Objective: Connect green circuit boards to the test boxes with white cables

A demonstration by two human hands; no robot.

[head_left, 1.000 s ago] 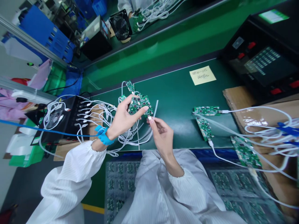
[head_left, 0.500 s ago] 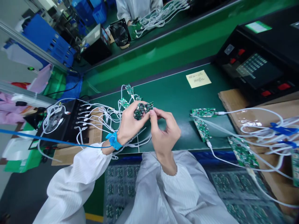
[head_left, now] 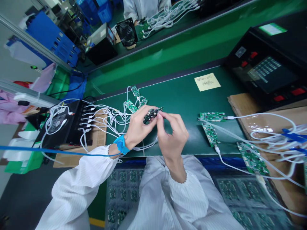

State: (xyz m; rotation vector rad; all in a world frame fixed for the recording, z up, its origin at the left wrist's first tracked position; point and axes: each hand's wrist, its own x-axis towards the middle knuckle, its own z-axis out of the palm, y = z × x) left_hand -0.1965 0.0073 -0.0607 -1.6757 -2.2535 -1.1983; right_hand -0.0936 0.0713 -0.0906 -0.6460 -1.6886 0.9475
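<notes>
My left hand [head_left: 137,127], with a blue wrist strap, grips a small green circuit board [head_left: 150,115] above the green mat [head_left: 182,99]. My right hand [head_left: 173,135] meets it from the right, with thumb and forefinger pinched at the board's right end. What those fingertips hold is too small to make out. More small boards [head_left: 134,99] on white cables [head_left: 107,118] lie just behind my hands.
A black multi-port box [head_left: 64,124] sits at left with many white cables plugged in. Two cabled boards [head_left: 211,123] lie right of my hands, a yellow note [head_left: 207,81] farther back. A black tester [head_left: 268,68] stands at right. Trays of boards [head_left: 242,198] lie near my lap. Another person works at the far bench.
My right hand has come up from holding a white cable plug to the board's right end. My left hand has tilted the board nearly edge-on and drawn it closer.
</notes>
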